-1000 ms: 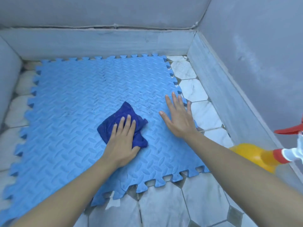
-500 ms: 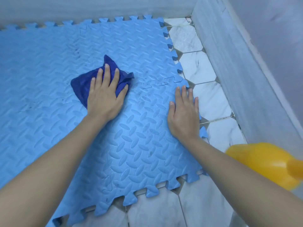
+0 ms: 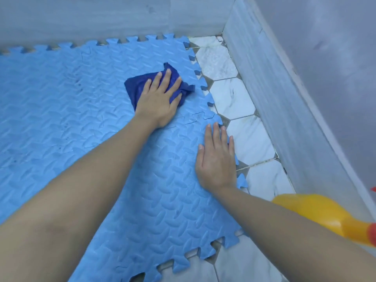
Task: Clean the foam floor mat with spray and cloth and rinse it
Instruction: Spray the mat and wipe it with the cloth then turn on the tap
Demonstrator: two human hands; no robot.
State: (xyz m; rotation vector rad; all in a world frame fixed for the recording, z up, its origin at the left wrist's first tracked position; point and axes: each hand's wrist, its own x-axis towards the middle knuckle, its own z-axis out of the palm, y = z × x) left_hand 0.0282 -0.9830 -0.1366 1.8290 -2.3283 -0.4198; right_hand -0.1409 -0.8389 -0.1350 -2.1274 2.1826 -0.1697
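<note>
Cloth (image 3: 136, 88) has slid rightward on mat (image 3: 61, 102) under flat left hand (image 3: 159, 102); right hand (image 3: 216, 159) flat on mat; bottle (image 3: 317, 212) opaque.

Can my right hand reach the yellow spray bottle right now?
Probably yes. The right hand lies flat on the foam mat, holding nothing, and the yellow spray bottle sits close by, nothing visible between.

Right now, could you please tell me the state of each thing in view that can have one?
foam mat: lying flat on the tiled floor, dark marks at left.
blue cloth: bunched, pressed onto the mat.
left hand: fingers straight, pressing the cloth.
right hand: flat on the mat's right edge, holding nothing.
spray bottle: off the mat at right, untouched.
</note>
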